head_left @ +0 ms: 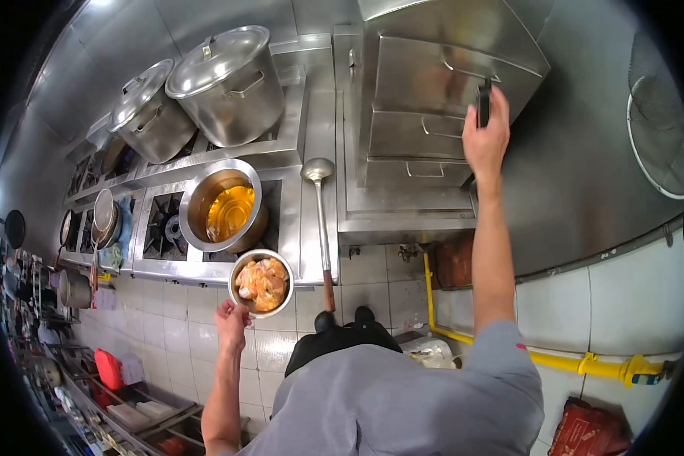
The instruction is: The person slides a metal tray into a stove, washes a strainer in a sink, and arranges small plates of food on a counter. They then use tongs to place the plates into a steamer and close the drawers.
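Note:
My left hand (232,324) pinches the near rim of a round metal bowl (286,302). Orange-tinted pieces of raw meat (261,283), which look like chicken, fill the bowl. Just beyond it, a deep steel pot (192,205) of clear golden oil (230,213) stands on a burner. My right hand (488,137) is raised at the right, closed around a slim black object (484,102) in front of a steel cabinet with drawers (418,83). I cannot make out what the black object is, or whether it is fixed to the cabinet.
A long-handled ladle (319,190) lies along the stove's right side. Two big lidded stockpots (232,99) stand at the back. A yellow gas pipe (555,361) runs low at the right. A wire strainer (665,137) hangs at far right; shelves with a red container (108,369) stand at left.

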Action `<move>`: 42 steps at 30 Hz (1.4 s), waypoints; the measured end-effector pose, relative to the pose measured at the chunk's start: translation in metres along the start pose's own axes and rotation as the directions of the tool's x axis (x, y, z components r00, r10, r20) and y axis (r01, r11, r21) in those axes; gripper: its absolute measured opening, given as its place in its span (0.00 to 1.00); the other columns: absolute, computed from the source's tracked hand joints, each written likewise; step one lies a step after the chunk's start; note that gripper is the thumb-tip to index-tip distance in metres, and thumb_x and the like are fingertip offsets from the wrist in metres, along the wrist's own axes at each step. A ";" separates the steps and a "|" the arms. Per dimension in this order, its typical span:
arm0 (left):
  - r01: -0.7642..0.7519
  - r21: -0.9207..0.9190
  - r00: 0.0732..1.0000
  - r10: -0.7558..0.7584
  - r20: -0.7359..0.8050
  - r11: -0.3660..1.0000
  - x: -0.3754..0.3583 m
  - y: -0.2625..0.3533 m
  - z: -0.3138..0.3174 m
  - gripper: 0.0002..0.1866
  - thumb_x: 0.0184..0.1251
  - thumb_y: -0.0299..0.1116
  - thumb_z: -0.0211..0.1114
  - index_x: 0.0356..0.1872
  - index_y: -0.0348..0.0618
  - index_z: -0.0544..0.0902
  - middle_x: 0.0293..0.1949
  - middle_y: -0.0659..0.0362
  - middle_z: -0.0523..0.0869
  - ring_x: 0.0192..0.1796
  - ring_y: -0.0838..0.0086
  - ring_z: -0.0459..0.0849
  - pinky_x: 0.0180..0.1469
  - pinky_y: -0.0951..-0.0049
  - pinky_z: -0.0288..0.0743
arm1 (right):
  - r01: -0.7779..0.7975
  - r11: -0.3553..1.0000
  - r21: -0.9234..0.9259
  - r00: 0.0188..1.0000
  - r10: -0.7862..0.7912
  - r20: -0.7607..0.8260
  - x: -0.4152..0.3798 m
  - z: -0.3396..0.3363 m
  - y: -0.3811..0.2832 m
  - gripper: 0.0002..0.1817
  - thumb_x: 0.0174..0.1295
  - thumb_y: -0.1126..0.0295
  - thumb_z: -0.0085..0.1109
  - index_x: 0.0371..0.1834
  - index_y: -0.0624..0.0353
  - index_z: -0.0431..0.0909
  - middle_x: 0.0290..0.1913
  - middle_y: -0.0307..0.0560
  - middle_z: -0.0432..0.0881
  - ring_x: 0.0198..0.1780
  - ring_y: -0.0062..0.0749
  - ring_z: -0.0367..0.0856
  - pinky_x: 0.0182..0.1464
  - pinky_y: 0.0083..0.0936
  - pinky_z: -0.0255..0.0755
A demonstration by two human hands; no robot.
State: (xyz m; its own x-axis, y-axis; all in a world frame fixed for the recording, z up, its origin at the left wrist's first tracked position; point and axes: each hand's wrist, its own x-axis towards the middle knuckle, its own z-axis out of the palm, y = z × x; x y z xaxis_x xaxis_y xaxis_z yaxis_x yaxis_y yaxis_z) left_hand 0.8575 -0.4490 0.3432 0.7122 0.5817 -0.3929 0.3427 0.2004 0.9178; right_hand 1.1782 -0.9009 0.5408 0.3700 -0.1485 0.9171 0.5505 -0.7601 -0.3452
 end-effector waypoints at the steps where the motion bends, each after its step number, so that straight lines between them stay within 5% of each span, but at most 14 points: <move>1: -0.013 0.016 1.000 0.012 0.013 1.000 0.003 0.014 0.004 0.08 0.53 0.20 0.62 0.26 0.42 0.71 0.20 0.60 0.77 0.17 0.78 0.74 0.19 0.79 0.68 | 0.014 0.998 -0.060 0.996 -0.008 0.084 0.016 0.002 0.001 0.15 0.61 0.74 0.56 0.52 0.61 0.76 0.53 0.52 0.78 0.51 0.54 0.79 0.55 0.41 0.73; 6: -0.069 0.043 0.985 0.061 0.159 0.997 0.027 0.067 0.024 0.06 0.55 0.23 0.62 0.24 0.42 0.73 0.21 0.61 0.78 0.18 0.79 0.74 0.21 0.80 0.71 | -0.045 0.963 -0.266 0.907 0.150 0.392 0.049 -0.008 -0.006 0.20 0.59 0.75 0.54 0.57 0.54 0.74 0.54 0.47 0.78 0.52 0.54 0.78 0.53 0.45 0.73; 18: -0.157 0.005 0.874 0.136 0.466 0.988 0.040 0.211 0.096 0.05 0.56 0.23 0.63 0.25 0.40 0.75 0.17 0.65 0.73 0.17 0.78 0.75 0.20 0.81 0.72 | -0.138 0.973 -0.187 0.952 0.183 0.246 -0.019 -0.116 -0.087 0.15 0.62 0.68 0.62 0.50 0.61 0.76 0.49 0.52 0.80 0.49 0.55 0.79 0.49 0.40 0.74; 29: -0.246 0.030 0.657 0.144 0.740 0.969 0.026 0.316 0.220 0.05 0.58 0.23 0.61 0.33 0.31 0.79 0.24 0.59 0.79 0.25 0.77 0.81 0.28 0.83 0.80 | -0.235 0.970 -0.063 0.956 0.242 0.169 -0.050 -0.156 -0.110 0.16 0.59 0.78 0.65 0.50 0.65 0.77 0.48 0.51 0.79 0.45 0.46 0.82 0.49 0.31 0.76; 31: -0.217 0.041 0.643 0.111 0.758 0.975 0.019 0.322 0.249 0.08 0.60 0.23 0.62 0.36 0.27 0.79 0.27 0.56 0.81 0.28 0.73 0.84 0.30 0.81 0.83 | -0.245 0.969 -0.035 0.958 0.248 0.141 -0.053 -0.152 -0.108 0.16 0.58 0.79 0.65 0.51 0.63 0.79 0.47 0.51 0.79 0.46 0.45 0.82 0.49 0.31 0.75; 34: -0.135 -0.020 0.627 0.101 0.773 0.991 0.008 0.322 0.290 0.09 0.64 0.23 0.60 0.41 0.27 0.78 0.33 0.54 0.82 0.35 0.70 0.86 0.40 0.79 0.85 | -0.052 0.969 -0.243 0.998 0.057 0.012 -0.052 -0.148 -0.114 0.18 0.58 0.78 0.66 0.52 0.62 0.80 0.44 0.49 0.78 0.42 0.41 0.80 0.45 0.31 0.75; 39: 0.017 -0.326 0.597 0.252 0.762 0.945 0.000 0.306 0.312 0.18 0.70 0.22 0.54 0.58 0.24 0.66 0.57 0.40 0.74 0.57 0.56 0.82 0.60 0.69 0.80 | -0.190 0.968 -0.165 0.979 0.175 -0.104 -0.067 -0.140 -0.101 0.19 0.58 0.77 0.67 0.54 0.62 0.80 0.41 0.46 0.77 0.36 0.30 0.75 0.38 0.27 0.72; 42: -0.013 -0.366 0.576 0.306 0.758 0.931 -0.003 0.281 0.287 0.17 0.70 0.23 0.55 0.57 0.30 0.69 0.58 0.39 0.75 0.56 0.57 0.82 0.61 0.65 0.79 | -0.254 0.964 -0.077 0.962 0.244 -0.125 -0.070 -0.140 -0.092 0.18 0.58 0.76 0.69 0.53 0.63 0.80 0.38 0.43 0.77 0.34 0.26 0.75 0.37 0.23 0.71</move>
State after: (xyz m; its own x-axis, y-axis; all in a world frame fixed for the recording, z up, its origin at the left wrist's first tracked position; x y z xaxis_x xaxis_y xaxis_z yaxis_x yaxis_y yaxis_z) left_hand 1.1272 -0.6207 0.5866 0.9794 -0.2016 0.0116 0.0858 0.4671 0.8800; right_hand 0.9973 -0.9093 0.5359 0.3962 -0.4072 0.8229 0.3791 -0.7437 -0.5506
